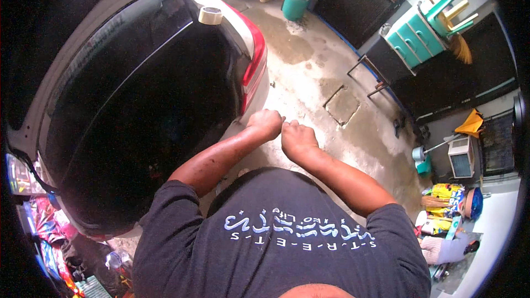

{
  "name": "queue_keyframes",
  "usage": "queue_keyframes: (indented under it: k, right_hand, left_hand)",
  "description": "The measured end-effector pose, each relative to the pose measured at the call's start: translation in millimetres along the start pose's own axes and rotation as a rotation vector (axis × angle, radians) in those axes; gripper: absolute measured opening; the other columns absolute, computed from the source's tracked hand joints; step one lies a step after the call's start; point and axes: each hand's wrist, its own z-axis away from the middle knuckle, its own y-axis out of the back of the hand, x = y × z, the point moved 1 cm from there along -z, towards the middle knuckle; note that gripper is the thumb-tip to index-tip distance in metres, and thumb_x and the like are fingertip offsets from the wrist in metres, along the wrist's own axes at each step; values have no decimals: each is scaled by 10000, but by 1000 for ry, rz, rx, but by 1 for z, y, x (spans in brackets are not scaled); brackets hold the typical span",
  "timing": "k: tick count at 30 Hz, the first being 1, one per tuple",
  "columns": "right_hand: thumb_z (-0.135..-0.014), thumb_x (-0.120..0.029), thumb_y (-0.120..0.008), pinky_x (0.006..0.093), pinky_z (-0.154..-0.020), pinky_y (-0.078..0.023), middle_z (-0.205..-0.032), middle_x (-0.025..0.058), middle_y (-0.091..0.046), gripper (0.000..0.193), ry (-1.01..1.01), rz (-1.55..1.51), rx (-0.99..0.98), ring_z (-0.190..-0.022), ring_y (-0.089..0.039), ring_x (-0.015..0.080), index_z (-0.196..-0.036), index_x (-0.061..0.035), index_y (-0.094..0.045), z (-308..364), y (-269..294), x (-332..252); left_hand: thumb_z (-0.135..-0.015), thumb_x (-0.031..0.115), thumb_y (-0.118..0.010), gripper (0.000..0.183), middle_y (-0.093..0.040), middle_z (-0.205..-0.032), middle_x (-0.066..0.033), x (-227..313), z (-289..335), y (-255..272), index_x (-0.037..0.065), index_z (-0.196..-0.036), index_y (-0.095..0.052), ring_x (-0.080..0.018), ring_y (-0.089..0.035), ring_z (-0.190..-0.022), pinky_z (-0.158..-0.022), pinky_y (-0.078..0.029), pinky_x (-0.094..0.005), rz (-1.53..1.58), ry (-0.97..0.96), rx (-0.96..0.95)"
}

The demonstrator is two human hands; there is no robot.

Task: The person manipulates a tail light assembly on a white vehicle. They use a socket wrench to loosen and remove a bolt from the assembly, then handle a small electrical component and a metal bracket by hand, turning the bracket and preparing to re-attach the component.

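Observation:
My left hand is curled closed in front of me, beside the car's rear corner. Close to its right, my right hand is closed too, knuckles up. The two fists nearly meet, with a tiny dark spot between them. Whatever they hold, if anything, is too small or hidden to name. To my left stands a white car with its rear hatch raised and a dark opening. Its red tail light lies just beyond my left hand. A roll of tape rests on the car's edge farther off.
A square cover is set in the concrete floor ahead. Farther away stands a teal gas cylinder. Along the right wall are a teal drawer cabinet, a broom and a white box-shaped appliance. Bright bags lie at lower left.

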Motion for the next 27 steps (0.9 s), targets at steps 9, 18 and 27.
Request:
queue_keyframes:
  k: [9,18,27]
  right_hand:
    - [-932,-349,-745,436,-854,-590,-968,148,-798,309,442,96,-670,-931,-766,290,-999,-55,-813,-11,99,16]
    - [-998,-290,-719,267,-478,-288,-625,-97,-439,255,297,-855,-1067,-536,-377,54,-903,-57,-763,0,63,57]
    - [-1055,-473,-612,283,-444,-316,-637,-56,-448,385,302,-2349,-738,-501,-425,106,-919,-112,-608,18,31,-17]
  left_hand:
    - [-1060,377,-529,482,-752,-891,-190,-3,71,-18,-38,-966,-755,-281,-706,-860,-860,-537,-428,623,-205,-307]
    - [-1015,518,-672,565,-692,-740,-104,1,122,37,-31,-905,-746,-158,-595,-703,-694,-516,-392,552,-390,-284]
    - [-991,245,-690,362,-518,-674,47,28,88,98,-3,-737,-618,-44,-464,-671,-562,-388,-286,1093,-348,418]
